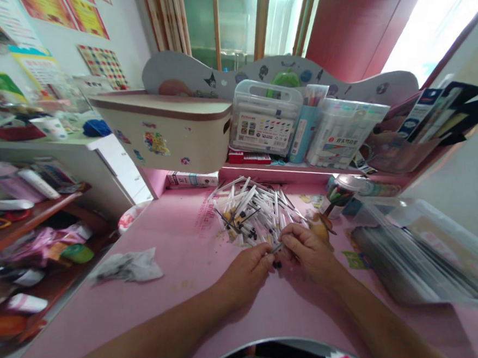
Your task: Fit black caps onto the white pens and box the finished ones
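Pens [252,211] sit heaped mid-surface, right above our hands – handy for grabbing, we'd guess. Left hand [247,268] and right hand [307,248] meet below the heap, each grip pinching one small pen part [277,248] between them – crumpled tissue [126,266] lies off left.

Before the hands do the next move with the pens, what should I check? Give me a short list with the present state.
1. Left hand and right hand both on the small pen part: ok.
2. Pile of pens near the hands: ok.
3. Bare pink desk before the hands: ok.
4. Crumpled tissue apart from the pile: ok.
5. Part aligned between fingers: cannot tell.
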`<action>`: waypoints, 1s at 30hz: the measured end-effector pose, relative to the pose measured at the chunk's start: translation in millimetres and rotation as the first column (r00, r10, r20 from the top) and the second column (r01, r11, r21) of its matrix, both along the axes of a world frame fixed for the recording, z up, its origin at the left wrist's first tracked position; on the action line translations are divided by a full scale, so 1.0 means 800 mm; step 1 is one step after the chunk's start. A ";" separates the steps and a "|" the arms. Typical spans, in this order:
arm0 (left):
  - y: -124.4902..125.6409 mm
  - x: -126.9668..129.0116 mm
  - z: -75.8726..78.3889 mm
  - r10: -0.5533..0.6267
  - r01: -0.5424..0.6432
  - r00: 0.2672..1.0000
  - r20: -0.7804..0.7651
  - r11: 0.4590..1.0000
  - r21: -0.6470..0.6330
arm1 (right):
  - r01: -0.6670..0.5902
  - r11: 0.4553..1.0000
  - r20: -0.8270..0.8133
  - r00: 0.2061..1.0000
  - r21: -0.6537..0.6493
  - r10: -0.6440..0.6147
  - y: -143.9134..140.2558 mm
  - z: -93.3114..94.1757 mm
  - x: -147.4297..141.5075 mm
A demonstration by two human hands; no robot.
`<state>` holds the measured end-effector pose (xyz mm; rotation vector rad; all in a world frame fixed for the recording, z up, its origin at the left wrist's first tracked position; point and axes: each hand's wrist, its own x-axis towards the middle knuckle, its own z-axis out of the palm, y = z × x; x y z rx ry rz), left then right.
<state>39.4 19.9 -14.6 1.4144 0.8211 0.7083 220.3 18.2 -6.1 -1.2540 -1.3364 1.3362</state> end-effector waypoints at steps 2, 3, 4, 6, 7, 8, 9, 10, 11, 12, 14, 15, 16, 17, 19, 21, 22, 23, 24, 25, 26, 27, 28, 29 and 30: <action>0.000 0.001 -0.001 -0.016 0.018 0.999 0.047 0.998 -0.056 | -0.019 0.999 -0.070 0.997 -0.037 0.017 0.001 -0.001 0.001; 0.000 0.001 -0.002 -0.017 0.023 0.997 0.074 0.996 -0.082 | -0.012 0.999 -0.097 0.995 -0.043 0.007 0.001 -0.001 0.001; 0.001 0.001 -0.002 -0.010 0.020 0.995 0.097 0.994 -0.107 | 0.015 0.999 -0.121 0.992 -0.040 -0.020 0.002 0.001 0.002; 0.002 0.000 -0.004 0.034 -0.015 0.992 0.122 0.988 -0.152 | 0.098 0.995 -0.176 0.979 -0.026 -0.101 0.004 0.006 0.004; 0.004 -0.001 -0.004 0.067 -0.046 0.990 0.121 0.985 -0.167 | 0.143 0.990 -0.210 0.967 -0.021 -0.144 0.005 0.008 0.005; 0.005 -0.002 -0.005 0.102 -0.081 0.988 0.117 0.981 -0.177 | 0.179 0.984 -0.248 0.952 -0.017 -0.178 0.006 0.011 0.007; 0.007 -0.003 -0.005 0.144 -0.121 0.983 0.118 0.976 -0.184 | 0.203 0.979 -0.286 0.937 -0.013 -0.198 0.008 0.014 0.008; 0.008 -0.004 -0.006 0.180 -0.154 0.976 0.126 0.969 -0.194 | 0.215 0.977 -0.319 0.925 -0.007 -0.206 0.008 0.017 0.009; 0.010 -0.004 -0.006 0.208 -0.176 0.968 0.142 0.962 -0.209 | 0.218 0.976 -0.342 0.917 0.000 -0.205 0.009 0.020 0.010; 0.011 -0.005 -0.006 0.223 -0.183 0.961 0.162 0.956 -0.231 | 0.212 0.977 -0.353 0.915 0.010 -0.195 0.009 0.023 0.009; 0.012 -0.005 -0.006 0.209 -0.150 0.958 0.199 0.950 -0.273 | 0.187 0.982 -0.339 0.927 0.038 -0.164 0.009 0.028 0.007; 0.012 -0.004 -0.006 0.186 -0.123 0.960 0.209 0.951 -0.283 | 0.174 0.983 -0.319 0.936 0.055 -0.148 0.008 0.030 0.005; 0.011 -0.004 -0.005 0.161 -0.098 0.964 0.213 0.955 -0.280 | 0.160 0.984 -0.294 0.947 0.074 -0.131 0.007 0.032 0.003; 0.011 -0.003 -0.004 0.139 -0.080 0.967 0.212 0.960 -0.267 | 0.146 0.985 -0.267 0.957 0.095 -0.116 0.006 0.034 0.001; 0.009 -0.003 -0.001 0.108 -0.059 0.973 0.205 0.971 -0.231 | 0.114 0.984 -0.206 0.975 0.137 -0.084 0.003 0.038 0.000; 0.008 -0.003 0.003 0.092 -0.056 0.978 0.188 0.981 -0.185 | 0.084 0.975 -0.115 0.991 0.205 -0.061 0.000 0.047 0.003; 0.008 -0.004 0.004 0.088 -0.062 0.981 0.171 0.987 -0.150 | 0.069 0.962 -0.044 0.997 0.263 -0.060 -0.002 0.053 0.006; 0.008 -0.006 0.006 0.085 -0.071 0.986 0.143 0.992 -0.104 | 0.044 0.942 0.047 0.997 0.331 -0.063 -0.004 0.061 0.010; 0.009 -0.007 0.007 0.086 -0.081 0.991 0.106 0.995 -0.049 | 0.008 0.916 0.151 0.986 0.400 -0.075 -0.007 0.070 0.014; 0.010 -0.009 0.008 0.090 -0.091 0.994 0.065 0.996 0.010 | -0.043 0.889 0.263 0.961 0.455 -0.088 -0.009 0.079 0.019; 0.011 -0.012 0.009 0.094 -0.095 0.995 0.022 0.993 0.067 | -0.110 0.868 0.374 0.923 0.484 -0.091 -0.012 0.089 0.023; 0.013 -0.014 0.010 0.094 -0.091 0.995 -0.019 0.989 0.118 | -0.186 0.857 0.483 0.872 0.481 -0.082 -0.016 0.096 0.025; 0.014 -0.015 0.011 0.090 -0.079 0.994 -0.057 0.983 0.163 | -0.261 0.851 0.581 0.811 0.456 -0.063 -0.019 0.102 0.026; 0.014 -0.017 0.012 0.079 -0.059 0.993 -0.088 0.978 0.202 | -0.325 0.848 0.665 0.746 0.419 -0.042 -0.023 0.104 0.025; 0.014 -0.017 0.014 0.061 -0.032 0.991 -0.116 0.971 0.235 | -0.375 0.848 0.734 0.678 0.375 -0.025 -0.026 0.103 0.022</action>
